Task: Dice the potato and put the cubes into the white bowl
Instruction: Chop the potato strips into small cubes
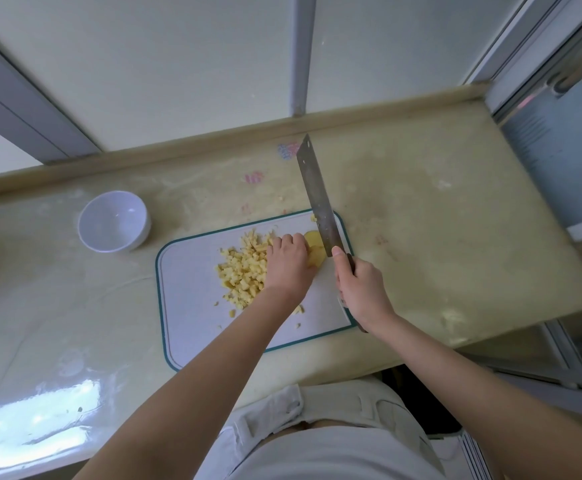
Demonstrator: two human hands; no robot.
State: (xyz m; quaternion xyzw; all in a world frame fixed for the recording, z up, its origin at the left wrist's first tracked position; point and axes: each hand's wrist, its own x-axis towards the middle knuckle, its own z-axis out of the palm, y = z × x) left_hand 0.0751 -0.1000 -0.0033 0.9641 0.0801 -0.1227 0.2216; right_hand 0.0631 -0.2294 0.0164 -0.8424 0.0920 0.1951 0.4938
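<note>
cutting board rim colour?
Teal rim on the white cutting board, clearest in the head view.

A: Counts?
B: 1 cutting board (189, 317). 1 white bowl (113, 221) left of it, 1 knife (317, 192) over its right edge.
A: Hands?
B: 2 over the board: left hand (288, 265), right hand (362, 285).
A: Potato?
B: 1 pile of cubes (243, 271) on the board, too many to count. potato slices (314, 252) partly hidden, no count.

fig. 1. my left hand (288, 261) and right hand (364, 289), forearms bare; below, my pale white top (334, 455) over a light beige garment (345, 400), creased at the waist.
</note>
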